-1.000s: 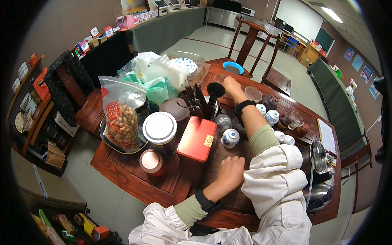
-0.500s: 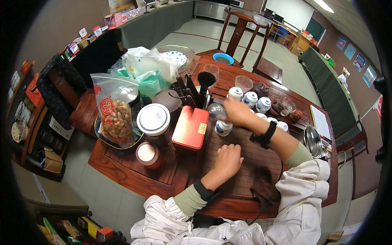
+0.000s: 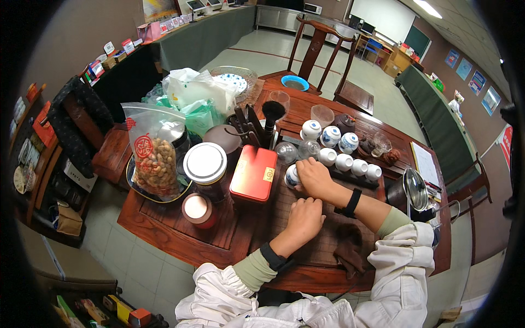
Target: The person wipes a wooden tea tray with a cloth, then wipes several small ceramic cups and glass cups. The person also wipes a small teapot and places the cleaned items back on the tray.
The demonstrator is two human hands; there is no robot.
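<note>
My right hand reaches across the brown slatted tea tray, its fingers round a blue-and-white porcelain cup that is partly hidden. My left hand rests nearer me on the tray, fingers curled into a loose fist with nothing showing in it. Just beyond the right hand stand two small clear glass cups. Behind them are several blue-and-white lidded porcelain cups and a row of small white cups. A dark brown cloth lies crumpled right of my left hand.
Left of the tray stand a red tin box, a white-lidded jar, a small red jar and a bag of nuts. A black brush and dark tools stand behind the tin. At right sits a kettle.
My right hand has come back toward me from the glass cups to the porcelain cup, uncovering a second glass cup. My left hand has stayed where it was.
</note>
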